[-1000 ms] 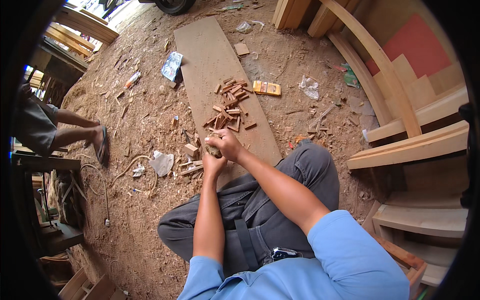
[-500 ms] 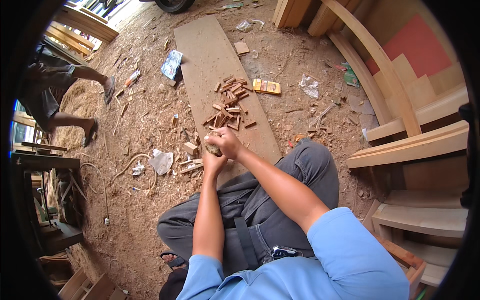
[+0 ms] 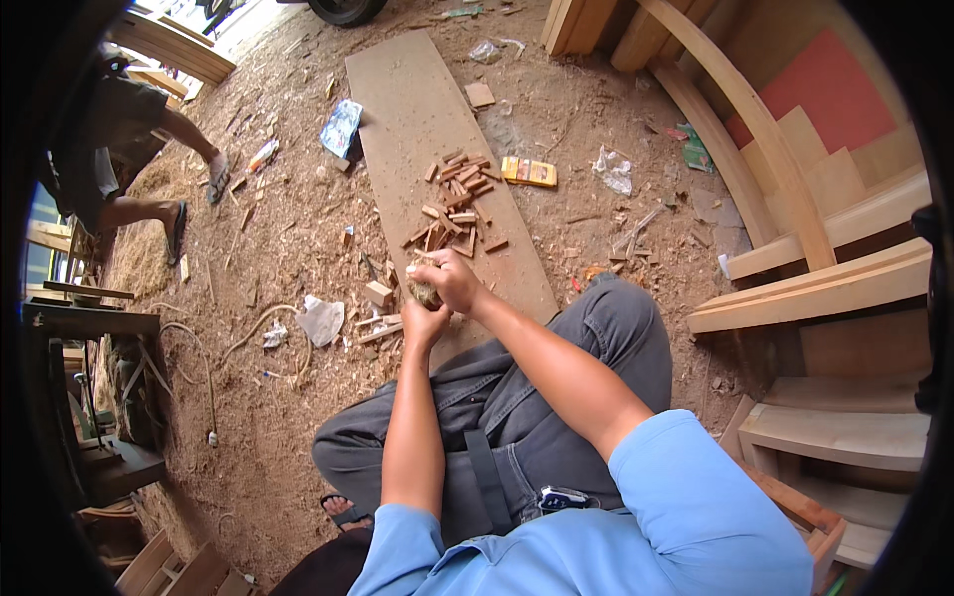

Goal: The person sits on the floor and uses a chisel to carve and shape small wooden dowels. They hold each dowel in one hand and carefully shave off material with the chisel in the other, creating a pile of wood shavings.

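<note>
Both hands are together over the near end of a long flat board [image 3: 417,109] on the ground. A small rough, brownish-grey lump [image 3: 426,294] sits between them; its kind cannot be made out. My left hand [image 3: 425,324] is closed around its near side. Closed over the far side is my right hand [image 3: 452,282], its thumb pointing left. Just beyond my hands, a loose heap of small reddish-brown wood blocks [image 3: 459,204] lies on the board. Left of my hands, a pale wood block [image 3: 379,293] and thin offcuts [image 3: 380,332] rest beside the board.
Wood shavings and litter cover the ground. A yellow packet [image 3: 530,172] lies by the board's right edge, a blue-white packet [image 3: 341,128] by its left. Curved wooden frames [image 3: 815,288] stand at right. A person [image 3: 129,169] is at upper left; a cord [image 3: 207,368] lies below.
My hands stay on the lump with barely any shift. The person at upper left has changed stance slightly, the nearer foot a little further back.
</note>
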A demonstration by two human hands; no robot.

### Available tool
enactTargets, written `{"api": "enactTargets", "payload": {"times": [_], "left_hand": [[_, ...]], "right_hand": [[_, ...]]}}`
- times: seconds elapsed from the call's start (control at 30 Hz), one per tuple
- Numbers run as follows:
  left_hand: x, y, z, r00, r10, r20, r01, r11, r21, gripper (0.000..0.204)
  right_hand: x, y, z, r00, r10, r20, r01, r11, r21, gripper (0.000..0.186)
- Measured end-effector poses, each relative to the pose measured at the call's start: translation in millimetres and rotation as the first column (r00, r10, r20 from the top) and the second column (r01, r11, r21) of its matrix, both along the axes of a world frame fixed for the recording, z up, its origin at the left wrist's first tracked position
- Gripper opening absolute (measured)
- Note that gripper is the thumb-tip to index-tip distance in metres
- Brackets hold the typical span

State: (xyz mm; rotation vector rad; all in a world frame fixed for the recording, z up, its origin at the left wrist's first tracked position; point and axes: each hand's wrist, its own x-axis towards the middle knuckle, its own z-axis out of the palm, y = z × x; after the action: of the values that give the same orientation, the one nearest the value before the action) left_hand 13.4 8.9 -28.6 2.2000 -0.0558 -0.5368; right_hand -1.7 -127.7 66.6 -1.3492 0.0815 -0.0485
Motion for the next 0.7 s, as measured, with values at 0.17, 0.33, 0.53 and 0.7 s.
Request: {"api": "enactTargets", "payload": {"times": [0.17,0.33,0.53,0.7], "left_hand": [[1,1,0,0.996,-0.026,0.081,0.027,0.999,-0.018,0.027],[1,3,-11,0.998,-0.008,0.06,0.012,0.997,-0.072,0.035],[1,3,-8,0.997,0.013,0.074,-0.006,0.995,-0.097,0.035],[2,3,0,0.993,-0.007,-0.119,0.015,0.998,0.065,0.035]], "right_hand": [[-2,0,0,0.997,-0.056,0.058,0.055,0.998,0.016,0.027],[-2,3,-5,0.999,-0.052,0.006,0.053,0.991,-0.126,0.029],[0,3,-8,0.999,-0.018,0.03,0.021,0.997,-0.081,0.028],[-2,3,-5,0.999,-0.05,0.001,0.05,0.998,-0.049,0.028]]}}
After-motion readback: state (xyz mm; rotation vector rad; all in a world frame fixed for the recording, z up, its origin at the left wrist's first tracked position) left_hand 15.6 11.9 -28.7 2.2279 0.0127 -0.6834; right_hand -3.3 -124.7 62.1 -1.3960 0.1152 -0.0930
